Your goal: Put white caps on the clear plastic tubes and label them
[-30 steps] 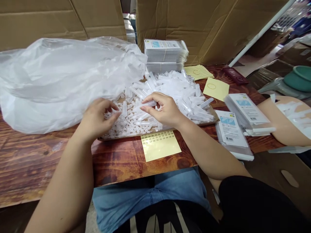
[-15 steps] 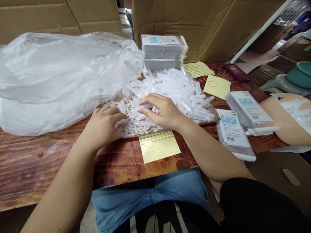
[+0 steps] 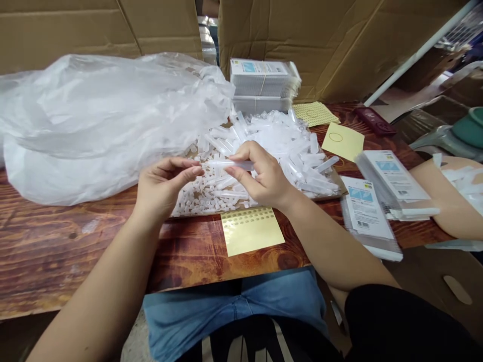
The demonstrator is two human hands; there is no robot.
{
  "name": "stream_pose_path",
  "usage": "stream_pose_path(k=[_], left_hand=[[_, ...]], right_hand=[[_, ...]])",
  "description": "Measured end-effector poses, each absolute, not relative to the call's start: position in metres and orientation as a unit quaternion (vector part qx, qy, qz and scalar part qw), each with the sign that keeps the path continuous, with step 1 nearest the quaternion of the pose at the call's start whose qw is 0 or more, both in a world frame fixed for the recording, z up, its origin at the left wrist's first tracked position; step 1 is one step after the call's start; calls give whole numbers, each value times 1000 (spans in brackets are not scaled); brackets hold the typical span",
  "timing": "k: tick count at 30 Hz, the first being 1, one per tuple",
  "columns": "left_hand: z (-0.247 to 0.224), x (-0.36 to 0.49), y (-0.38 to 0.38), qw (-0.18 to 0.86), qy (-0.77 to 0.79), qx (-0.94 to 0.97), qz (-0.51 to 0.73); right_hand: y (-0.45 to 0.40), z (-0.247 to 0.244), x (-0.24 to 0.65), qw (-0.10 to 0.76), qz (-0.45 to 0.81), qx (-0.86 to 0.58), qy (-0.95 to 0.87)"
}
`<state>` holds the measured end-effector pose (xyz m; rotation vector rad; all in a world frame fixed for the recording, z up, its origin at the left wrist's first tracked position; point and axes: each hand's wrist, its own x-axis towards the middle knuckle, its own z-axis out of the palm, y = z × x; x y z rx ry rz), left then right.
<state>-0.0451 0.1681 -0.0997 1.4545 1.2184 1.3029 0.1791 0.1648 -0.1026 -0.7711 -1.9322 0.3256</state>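
Observation:
My right hand (image 3: 264, 173) pinches a clear plastic tube (image 3: 218, 164) between thumb and fingers, holding it level with one end pointing left. At that end, the thumb and fingertips of my left hand (image 3: 160, 182) are pinched together on a small translucent cap, mostly hidden by the fingers. Below both hands lies a heap of small white caps (image 3: 198, 200). More clear tubes (image 3: 279, 136) are piled behind and to the right, on a flat piece of cardboard (image 3: 251, 205).
A large translucent plastic bag (image 3: 109, 125) covers the left. Banded packages (image 3: 260, 80) stand behind the tubes. A yellow sticker sheet (image 3: 252, 236) lies in front. Labelled packages (image 3: 368, 208) and a dark red device (image 3: 375, 120) are on the right, beside another person's arm (image 3: 433, 196).
My left hand has risen from the small caps and come to the tube's left end, fingertips pinched. My right hand still holds the tube. The view has shifted slightly.

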Motion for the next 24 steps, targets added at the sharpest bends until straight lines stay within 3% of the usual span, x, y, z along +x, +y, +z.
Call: stream_pose_path(k=[2, 5, 15, 24], left_hand=[[-100, -36, 167, 535, 447, 437, 568], [-98, -27, 165, 610, 433, 335, 573], [-88, -19, 155, 661, 433, 262, 553], [-88, -19, 147, 688, 387, 268, 553]], right_hand=[[162, -100, 177, 490, 130, -301, -808], [160, -98, 173, 468, 107, -286, -829], [152, -111, 153, 429, 2, -310, -848], [140, -108, 140, 480, -108, -269, -828]])
